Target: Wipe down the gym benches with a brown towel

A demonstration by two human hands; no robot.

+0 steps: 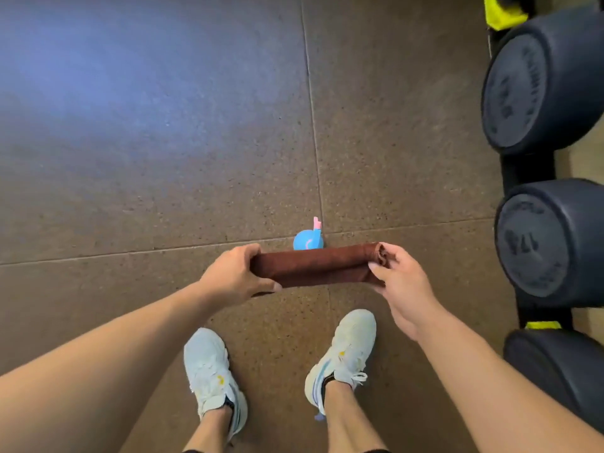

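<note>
A brown towel [315,264], rolled into a long tube, is stretched level between my two hands above the floor. My left hand [233,276] grips its left end, thumb underneath. My right hand [400,282] pinches the right end, where the rolled layers show. No bench appears in the head view.
A blue spray bottle with a pink nozzle [309,238] stands on the brown rubber floor [163,158] just beyond the towel. Several black dumbbells [536,93] sit on a rack along the right edge. My two white sneakers [212,377] are planted below the towel.
</note>
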